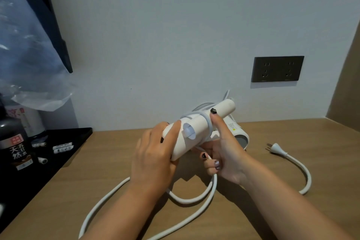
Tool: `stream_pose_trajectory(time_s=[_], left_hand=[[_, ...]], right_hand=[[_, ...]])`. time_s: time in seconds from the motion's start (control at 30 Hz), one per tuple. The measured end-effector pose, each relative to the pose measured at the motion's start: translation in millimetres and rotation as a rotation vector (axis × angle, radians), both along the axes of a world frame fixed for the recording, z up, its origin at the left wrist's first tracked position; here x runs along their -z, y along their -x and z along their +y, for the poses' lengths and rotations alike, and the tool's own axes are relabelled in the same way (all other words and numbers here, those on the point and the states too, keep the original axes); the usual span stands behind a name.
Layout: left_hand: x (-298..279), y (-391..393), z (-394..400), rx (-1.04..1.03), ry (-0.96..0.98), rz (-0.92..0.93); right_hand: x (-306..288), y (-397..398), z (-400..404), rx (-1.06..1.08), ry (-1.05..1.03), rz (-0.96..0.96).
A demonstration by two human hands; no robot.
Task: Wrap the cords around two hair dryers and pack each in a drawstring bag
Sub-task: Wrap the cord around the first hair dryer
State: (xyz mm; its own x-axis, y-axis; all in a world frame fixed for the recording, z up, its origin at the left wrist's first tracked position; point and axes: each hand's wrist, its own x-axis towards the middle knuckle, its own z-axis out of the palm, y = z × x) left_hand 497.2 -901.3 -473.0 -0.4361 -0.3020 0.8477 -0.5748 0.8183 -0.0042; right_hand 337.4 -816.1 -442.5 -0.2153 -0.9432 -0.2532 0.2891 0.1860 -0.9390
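Winding the cord onto the first hair dryer, held up between both my hands.

My left hand (153, 154) curls round the butt end of the hair dryer (194, 128), forefinger laid along its end face. My right hand (222, 148) props the barrel with the thumb up against a loop of cord (209, 191) and pinches the cord under the body with its curled fingers. The shell looks smooth, light and a bit slippery, so I judge a full wrap of the palm safer than fingertips. The cord looks thick and springy and will likely uncoil unless I keep it pinned. Its slack sags below my wrists to the tabletop (253, 210). A second dryer (238, 132) lies just beyond my right hand; a plug (277, 148) rests further right.
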Motion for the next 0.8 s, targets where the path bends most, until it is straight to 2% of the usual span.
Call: stream_pose_trajectory(time_s=[0.1, 0.17, 0.23, 0.37, 0.47, 0.53, 0.6, 0.7, 0.8], left_hand=[[-4, -6, -2, 0.016, 0.049, 0.005], [-4, -8, -4, 0.063, -0.012, 0.030], [-4, -10, -5, 0.143, -0.217, 0.110], [-3, -9, 0, 0.308, -0.789, 0.273], [-5, -9, 2, 0.408, -1.245, 0.305], [-10, -12, 2, 0.583, -1.570, 0.361], [-16, -17, 2, 0.743, -1.813, 0.485], [-21, -19, 4, 0.806, -1.988, 0.584], [-18, -16, 10, 0.750, -1.990, 0.587]], right_hand=[[-1, -2, -1, 0.008, 0.055, -0.052], [-1, -4, 0, 0.029, 0.042, -0.074], [1, -8, 0, 0.041, -0.007, -0.098], [9, -15, 0, 0.093, -0.069, -0.166], [13, -13, -2, 0.177, -0.004, -0.146], [12, -10, -4, 0.218, 0.070, -0.108], [11, -9, -5, 0.225, 0.135, -0.063], [12, -9, -6, 0.194, 0.208, 0.079], [17, -12, -7, 0.140, 0.269, 0.173]])
